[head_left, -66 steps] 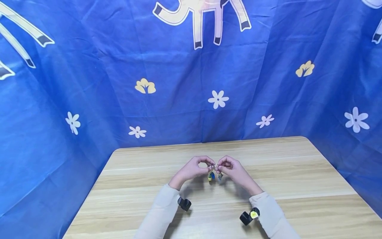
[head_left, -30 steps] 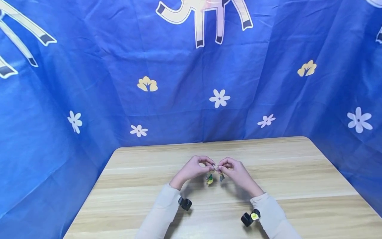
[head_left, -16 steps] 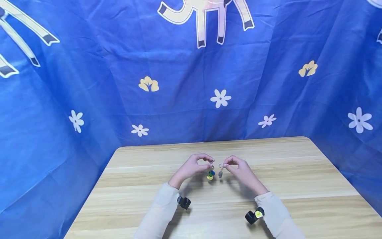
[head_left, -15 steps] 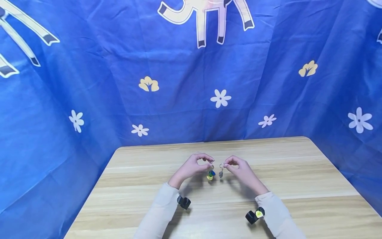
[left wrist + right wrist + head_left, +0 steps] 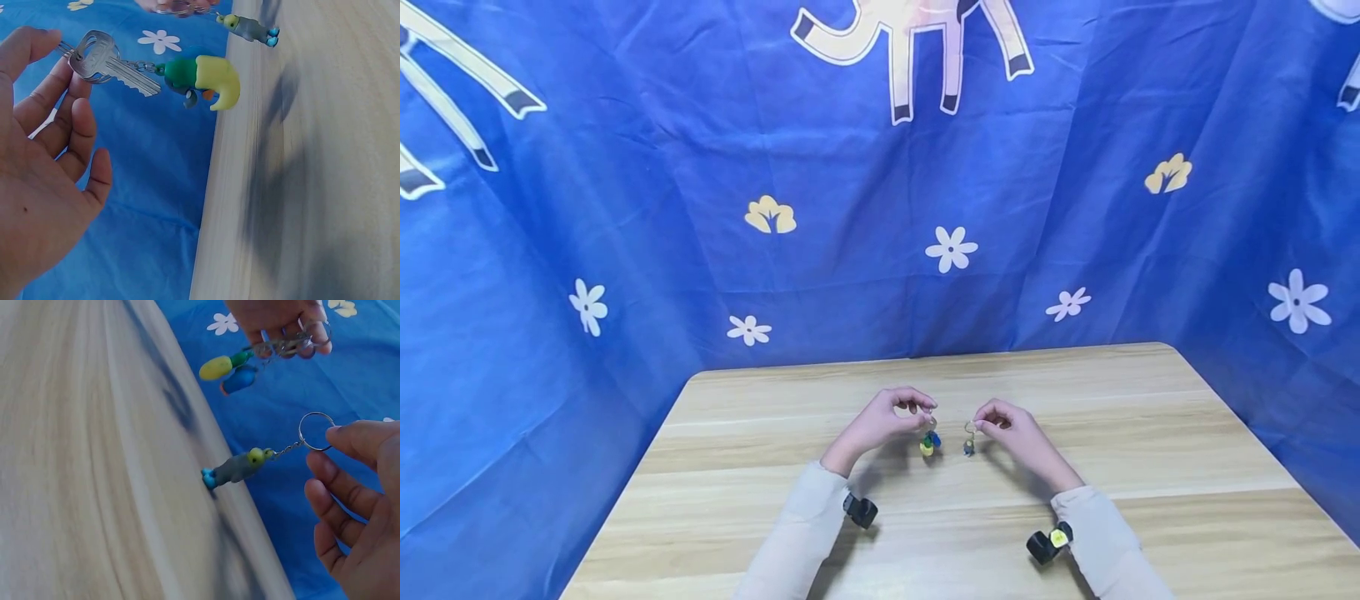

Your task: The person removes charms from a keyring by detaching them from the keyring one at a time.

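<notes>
My left hand (image 5: 883,427) pinches a metal key ring between thumb and forefinger, the other fingers loosely bent. From it hang a silver key (image 5: 128,74), a yellow-and-green charm (image 5: 217,76) on a short chain, and a blue charm (image 5: 240,380) beside that. My right hand (image 5: 1017,435) pinches a separate split ring (image 5: 317,413) at its edge. A chain joins this ring to a small grey figure (image 5: 234,469) with a yellow-green head and light blue feet. Both sets hang above the table, apart from each other.
The light wooden table (image 5: 760,450) spreads under both hands, which cast shadows on it. A blue printed cloth (image 5: 850,283) stands behind its far edge and at both sides. Each wrist carries a small black camera, one being the left wrist camera (image 5: 861,510).
My hands were together at the rings, then came apart. The right hand has moved right with the grey figure's keychain; the left has stayed nearly in place with the key and coloured charms.
</notes>
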Motion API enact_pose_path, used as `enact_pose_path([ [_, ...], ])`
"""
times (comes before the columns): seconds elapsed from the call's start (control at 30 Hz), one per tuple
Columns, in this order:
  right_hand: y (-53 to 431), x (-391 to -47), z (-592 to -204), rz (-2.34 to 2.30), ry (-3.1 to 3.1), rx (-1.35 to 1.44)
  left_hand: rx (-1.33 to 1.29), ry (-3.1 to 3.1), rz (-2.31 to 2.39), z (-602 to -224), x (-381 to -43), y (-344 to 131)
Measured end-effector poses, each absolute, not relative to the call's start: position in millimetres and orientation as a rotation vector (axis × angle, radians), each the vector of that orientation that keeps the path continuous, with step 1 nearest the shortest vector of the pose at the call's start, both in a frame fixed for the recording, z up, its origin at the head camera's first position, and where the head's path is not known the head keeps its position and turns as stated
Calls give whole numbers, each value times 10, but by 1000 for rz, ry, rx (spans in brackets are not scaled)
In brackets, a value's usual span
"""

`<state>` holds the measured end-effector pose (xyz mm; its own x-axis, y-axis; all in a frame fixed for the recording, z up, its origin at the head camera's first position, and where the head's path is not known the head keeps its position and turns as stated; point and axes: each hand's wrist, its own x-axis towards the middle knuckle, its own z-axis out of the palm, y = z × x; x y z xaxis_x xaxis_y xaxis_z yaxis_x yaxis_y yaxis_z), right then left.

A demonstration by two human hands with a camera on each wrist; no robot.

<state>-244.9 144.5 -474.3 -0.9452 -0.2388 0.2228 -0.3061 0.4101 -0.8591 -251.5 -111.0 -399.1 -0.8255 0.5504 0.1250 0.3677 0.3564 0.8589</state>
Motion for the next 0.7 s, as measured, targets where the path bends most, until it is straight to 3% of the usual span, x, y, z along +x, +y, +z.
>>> enact_pose_path([
  [0.7,1423,-2778,-4902,1648,-2622,423,834,2417,1459,-4009,-2510,-1180],
])
